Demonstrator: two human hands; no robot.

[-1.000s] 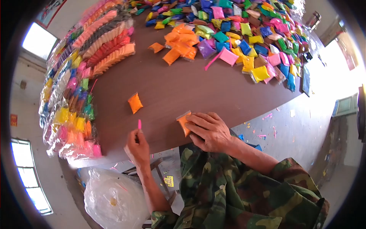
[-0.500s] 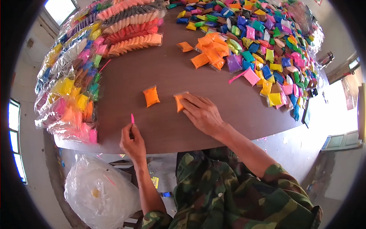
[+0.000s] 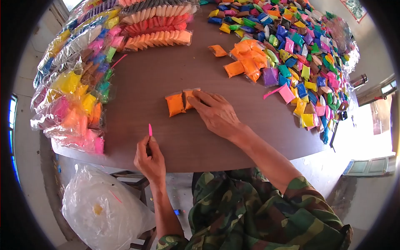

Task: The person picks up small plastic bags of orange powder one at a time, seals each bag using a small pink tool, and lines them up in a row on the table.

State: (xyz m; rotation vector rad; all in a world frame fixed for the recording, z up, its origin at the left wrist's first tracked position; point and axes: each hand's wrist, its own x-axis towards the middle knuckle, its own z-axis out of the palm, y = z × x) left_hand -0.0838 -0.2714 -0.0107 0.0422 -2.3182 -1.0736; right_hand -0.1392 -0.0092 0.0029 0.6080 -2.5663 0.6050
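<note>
Between the fingertips of my left hand (image 3: 150,161) is a small pink plastic clay knife (image 3: 150,130), its pointed end upward, near the table's front edge. My right hand (image 3: 217,113) grips a small clear packet of orange clay (image 3: 189,98) by its right side, and the fingers cover part of it. Close against that packet's left side lies a second orange packet (image 3: 175,105), flat on the brown table (image 3: 137,96). A loose heap of orange packets (image 3: 249,56) sits farther back, with a single one (image 3: 217,51) to its left.
A large pile of mixed-colour packets (image 3: 306,62) covers the right side. Bagged rows of packets (image 3: 158,41) and clear bags (image 3: 75,104) line the left and back. Pink strips (image 3: 120,60) lie about. A big clear plastic bag (image 3: 104,208) stands below the table at left.
My right hand has brought its orange packet leftward, closing the gap to the other orange packet. My left hand still holds the pink knife. The head view has shifted slightly.
</note>
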